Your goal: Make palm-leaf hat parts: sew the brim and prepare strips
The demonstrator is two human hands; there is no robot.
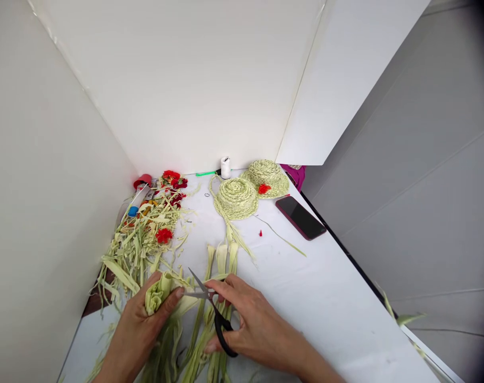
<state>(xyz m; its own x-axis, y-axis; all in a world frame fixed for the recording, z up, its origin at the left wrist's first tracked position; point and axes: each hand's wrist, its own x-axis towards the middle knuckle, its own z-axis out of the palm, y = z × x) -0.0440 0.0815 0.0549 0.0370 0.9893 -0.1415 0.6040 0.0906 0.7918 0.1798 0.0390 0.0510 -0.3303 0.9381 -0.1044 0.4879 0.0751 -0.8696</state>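
My left hand (146, 314) is closed around a folded bundle of pale green leaf strips (159, 291) near the table's front edge. Black-handled scissors (210, 308) lie under my right hand (245, 322), whose fingers curl over the handles. The open blades point left toward the bundle. More long leaf strips (220, 260) lie flat beneath both hands.
A heap of cut strips with red flowers (164, 235) lies at the left. Two small woven hats (236, 198) (268, 177), one with a red flower, sit at the back by a white spool (225, 167). A dark phone (300, 217) lies right of them. White boards wall the table (325, 298).
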